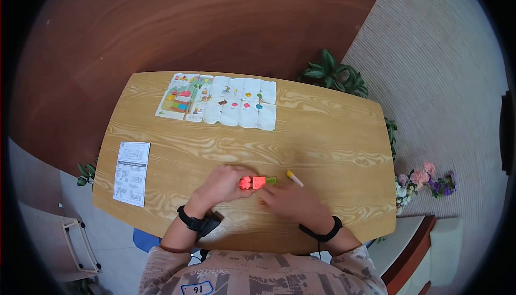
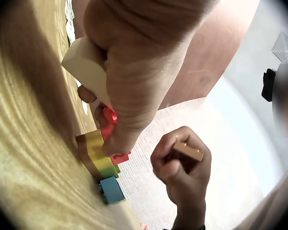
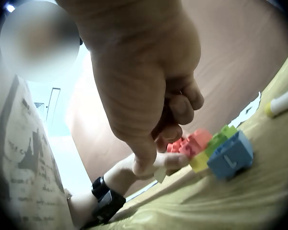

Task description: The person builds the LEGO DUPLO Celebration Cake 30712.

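My left hand grips a low build of toy bricks on the table, thumb on one side and fingers on the other. On it sit red bricks, with a yellow brick and a green brick lower down. A pale block shows beneath the left palm. Beside the build lies a blue brick, a mark on its side; the right hand covers it in the head view. My right hand, blurred in the head view, pinches a small brown brick between thumb and fingers, apart from the build.
A white tube with a yellow end lies just beyond the right hand. Across the wooden table, an unfolded picture leaflet lies along the far edge. A printed sheet is at the left. Flowers stand past the right edge.
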Demonstrator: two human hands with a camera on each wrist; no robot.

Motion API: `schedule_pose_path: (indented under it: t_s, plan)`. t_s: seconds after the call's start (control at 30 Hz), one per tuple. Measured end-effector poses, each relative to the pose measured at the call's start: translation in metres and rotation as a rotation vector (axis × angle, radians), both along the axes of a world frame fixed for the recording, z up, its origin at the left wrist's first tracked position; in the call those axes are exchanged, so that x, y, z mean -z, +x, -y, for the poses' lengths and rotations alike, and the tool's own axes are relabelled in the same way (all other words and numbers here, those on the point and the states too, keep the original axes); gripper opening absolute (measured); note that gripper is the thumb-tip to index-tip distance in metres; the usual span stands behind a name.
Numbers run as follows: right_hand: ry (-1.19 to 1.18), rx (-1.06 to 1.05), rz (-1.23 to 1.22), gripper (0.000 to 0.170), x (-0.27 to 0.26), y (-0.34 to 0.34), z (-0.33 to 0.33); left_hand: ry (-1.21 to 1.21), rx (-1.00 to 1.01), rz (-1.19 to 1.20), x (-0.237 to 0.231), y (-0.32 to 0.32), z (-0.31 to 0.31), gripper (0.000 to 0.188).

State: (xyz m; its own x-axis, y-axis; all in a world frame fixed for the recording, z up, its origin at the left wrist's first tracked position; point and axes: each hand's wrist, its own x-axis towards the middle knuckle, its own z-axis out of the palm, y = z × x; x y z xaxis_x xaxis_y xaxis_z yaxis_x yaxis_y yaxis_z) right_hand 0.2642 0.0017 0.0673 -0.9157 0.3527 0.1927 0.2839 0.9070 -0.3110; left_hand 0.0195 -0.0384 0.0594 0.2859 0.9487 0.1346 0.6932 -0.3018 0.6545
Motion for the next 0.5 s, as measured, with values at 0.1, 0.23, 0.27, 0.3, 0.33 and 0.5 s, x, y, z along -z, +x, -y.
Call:
schedule_pose_path:
  t_s: [0.1,0.23,0.27,0.3,0.33,0.5]
  plan:
    - [-0.082,-0.063,0.005,0.038,0.021,-0.007,0.007,0.001,0.005,0.019,-0.002,-0.002,0.001,0.035]
    - [-0.118,-0.076,0.098,0.046,0.031,-0.009,0.009,-0.035,0.011,0.012,-0.006,-0.003,0.000,0.035]
    - [-0.131,-0.070,0.144,0.045,0.030,-0.009,0.009,-0.032,0.012,0.012,-0.006,-0.002,-0.001,0.035]
    - [-0.145,-0.064,0.190,0.044,0.028,-0.010,0.009,-0.030,0.011,0.011,-0.006,-0.002,-0.001,0.035]
    - [-0.161,-0.061,0.237,0.043,0.027,-0.011,0.010,-0.029,0.009,0.012,-0.006,-0.002,0.000,0.034]
    - [-0.129,-0.008,0.195,0.035,0.017,0.007,0.005,0.004,-0.001,0.028,-0.002,-0.002,0.000,0.031]
